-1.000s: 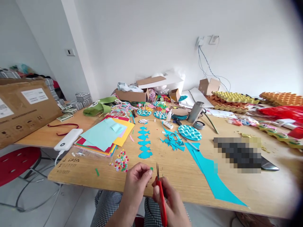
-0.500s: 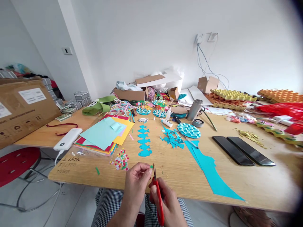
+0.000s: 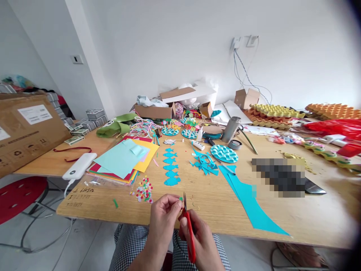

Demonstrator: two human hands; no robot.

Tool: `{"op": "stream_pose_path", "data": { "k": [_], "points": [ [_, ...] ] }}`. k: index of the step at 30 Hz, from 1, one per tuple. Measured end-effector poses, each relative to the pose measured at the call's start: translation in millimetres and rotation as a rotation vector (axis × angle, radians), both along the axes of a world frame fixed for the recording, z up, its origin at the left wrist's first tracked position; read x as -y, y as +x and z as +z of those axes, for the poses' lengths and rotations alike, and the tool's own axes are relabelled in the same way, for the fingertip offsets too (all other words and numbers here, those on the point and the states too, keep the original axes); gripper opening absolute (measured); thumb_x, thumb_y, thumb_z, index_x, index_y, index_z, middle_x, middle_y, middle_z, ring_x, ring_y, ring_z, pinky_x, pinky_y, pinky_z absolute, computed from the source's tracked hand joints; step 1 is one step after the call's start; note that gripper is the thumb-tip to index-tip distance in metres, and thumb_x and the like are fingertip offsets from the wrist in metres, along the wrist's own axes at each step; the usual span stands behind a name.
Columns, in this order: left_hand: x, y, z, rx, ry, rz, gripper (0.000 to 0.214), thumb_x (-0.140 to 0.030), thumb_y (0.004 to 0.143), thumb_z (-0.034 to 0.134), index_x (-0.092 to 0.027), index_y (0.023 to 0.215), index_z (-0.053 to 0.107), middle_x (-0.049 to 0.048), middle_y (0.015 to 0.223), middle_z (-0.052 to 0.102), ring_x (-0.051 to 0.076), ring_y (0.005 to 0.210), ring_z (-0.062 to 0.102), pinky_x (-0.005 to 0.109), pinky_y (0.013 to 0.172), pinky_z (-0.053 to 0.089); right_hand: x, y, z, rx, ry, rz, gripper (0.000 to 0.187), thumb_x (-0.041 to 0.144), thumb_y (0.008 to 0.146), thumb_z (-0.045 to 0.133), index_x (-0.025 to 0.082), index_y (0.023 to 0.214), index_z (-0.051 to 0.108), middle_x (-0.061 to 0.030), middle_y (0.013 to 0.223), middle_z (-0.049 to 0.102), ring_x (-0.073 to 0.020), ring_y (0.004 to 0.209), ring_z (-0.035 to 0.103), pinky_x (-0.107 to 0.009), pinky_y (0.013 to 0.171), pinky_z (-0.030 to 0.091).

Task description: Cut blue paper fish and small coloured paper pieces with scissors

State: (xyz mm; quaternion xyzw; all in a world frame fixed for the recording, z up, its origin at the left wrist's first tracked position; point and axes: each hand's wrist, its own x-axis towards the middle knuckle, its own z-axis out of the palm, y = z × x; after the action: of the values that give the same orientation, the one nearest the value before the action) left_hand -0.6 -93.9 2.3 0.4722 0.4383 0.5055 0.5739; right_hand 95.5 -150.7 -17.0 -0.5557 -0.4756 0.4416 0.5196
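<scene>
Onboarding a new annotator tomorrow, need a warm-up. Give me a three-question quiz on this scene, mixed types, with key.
1. Multiple choice: what colour is the small piece pinched by the left hand? A red; B green; C yellow.
2. True or false: the white power bank lies to the left of the column of blue paper fish.
3. Short answer: which hand holds the red-handled scissors?

Key: 1. B. 2. True. 3. The right hand.
</scene>
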Motion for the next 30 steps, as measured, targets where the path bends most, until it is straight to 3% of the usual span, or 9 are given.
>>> {"op": "stream_pose_path", "data": {
  "k": [4,6,9,14,30],
  "points": [
    [1.7,-1.0,-3.3,-0.032,0.046,-0.006,0.016,-0.031,0.073,0.066,-0.016,0.066,0.064,0.0057,0.078,0.068,0.020,0.077,0.063,0.028,0.071,0.049,-4.3,9.2,3.9,-0.010,0.066,-0.211,0.032,0.050,0.081,0.063,0.019,0.076,0.055,0.0010,0.069,0.055,-0.0149,0.062,0.050,-0.025,0.057,0.044],
    [4.6,-0.8,-1.3,-0.076,0.099,-0.026,0.016,-0.029,0.075,0.064,-0.017,0.066,0.064,0.0062,0.082,0.068,0.020,0.081,0.063,0.028,0.074,0.049,-7.6,14.6,9.7,-0.031,0.083,-0.250,0.029,0.046,0.080,0.066,0.019,0.082,0.058,-0.0032,0.078,0.062,-0.0183,0.070,0.057,-0.029,0.064,0.049],
    [9.6,0.9,4.3,-0.129,0.165,-0.077,0.017,-0.028,0.077,0.061,-0.017,0.064,0.064,0.0070,0.084,0.067,0.021,0.082,0.063,0.028,0.074,0.049,-12.5,18.5,18.5,-0.097,0.097,-0.266,0.028,0.044,0.075,0.070,0.020,0.082,0.059,-0.0055,0.081,0.065,-0.0211,0.074,0.061,-0.032,0.067,0.052],
    [11.7,2.3,8.9,-0.180,0.218,-0.090,0.018,-0.028,0.078,0.060,-0.018,0.063,0.062,0.0072,0.084,0.066,0.020,0.081,0.062,0.028,0.071,0.050,-17.6,18.2,20.3,-0.134,0.105,-0.267,0.026,0.040,0.073,0.073,0.020,0.076,0.056,-0.0015,0.072,0.060,-0.0171,0.066,0.055,-0.028,0.059,0.048],
    [4.0,-3.1,7.5,-0.276,0.241,-0.068,0.013,-0.024,0.076,0.060,-0.017,0.066,0.065,0.0077,0.087,0.064,0.021,0.085,0.062,0.028,0.072,0.049,-17.1,19.3,21.8,0.212,0.123,-0.249,0.018,0.036,0.082,0.060,0.021,0.074,0.054,0.0016,0.064,0.053,-0.0169,0.061,0.050,-0.028,0.057,0.041]
  ]
}}
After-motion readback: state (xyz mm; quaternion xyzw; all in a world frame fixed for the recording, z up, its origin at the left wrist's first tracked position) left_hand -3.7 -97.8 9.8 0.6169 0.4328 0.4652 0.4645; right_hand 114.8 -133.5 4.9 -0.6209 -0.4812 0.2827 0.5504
